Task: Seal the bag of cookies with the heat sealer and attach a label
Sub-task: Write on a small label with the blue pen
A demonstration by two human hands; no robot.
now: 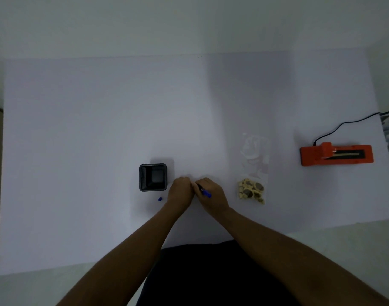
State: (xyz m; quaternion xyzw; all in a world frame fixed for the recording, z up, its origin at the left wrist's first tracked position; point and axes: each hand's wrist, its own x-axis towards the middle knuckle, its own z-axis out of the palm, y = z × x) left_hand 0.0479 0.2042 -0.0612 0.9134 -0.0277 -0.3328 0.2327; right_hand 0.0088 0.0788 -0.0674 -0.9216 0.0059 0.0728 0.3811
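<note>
The right hand (207, 193) is closed around a blue pen (205, 192); the left hand (180, 188) presses beside it, its grip unclear. The bag of cookies (253, 171) lies to the right, nearer the right hand, its long axis pointing away from the person

The pen (204, 191) tip is hidden under the right hand (207, 193). Whatever the left hand (180, 189) presses cannot be made out. The sealer's cord (346, 124) runs past the table edge.

Clear cookie bag (253, 171) lies flat; orange heat sealer (336, 153) well right.
</note>
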